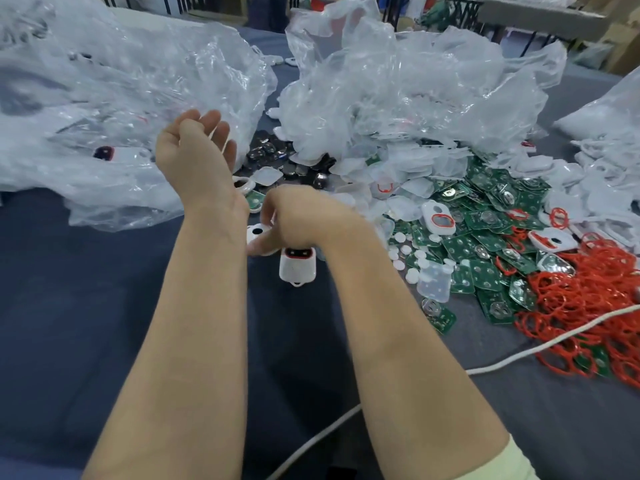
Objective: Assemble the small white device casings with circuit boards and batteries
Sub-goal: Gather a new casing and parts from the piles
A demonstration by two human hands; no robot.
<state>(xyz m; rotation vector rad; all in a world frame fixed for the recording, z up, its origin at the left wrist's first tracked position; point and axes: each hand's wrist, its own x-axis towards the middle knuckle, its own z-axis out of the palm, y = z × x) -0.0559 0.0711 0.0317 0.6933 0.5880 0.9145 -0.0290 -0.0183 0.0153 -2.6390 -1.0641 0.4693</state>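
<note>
My left hand [197,150] is lifted in front of the big clear plastic bag [114,98], fingers loosely spread and holding nothing. Lower down, my right hand [301,220] hovers over the blue cloth with its fingers curled, thumb and index pinching a white casing half [257,233] that has a dark round hole. Just under that hand an assembled white device [297,270] with a red-rimmed dark window lies on the cloth. Green circuit boards [485,237] are heaped to the right. Dark coin batteries [277,157] lie beyond my hands.
Red rubber rings [588,306] are piled at the right, with loose white casings [438,216] and small white discs [408,251] among the boards. A second crumpled bag [398,81] rises behind. A white cable [519,355] crosses the blue cloth [86,306] near me.
</note>
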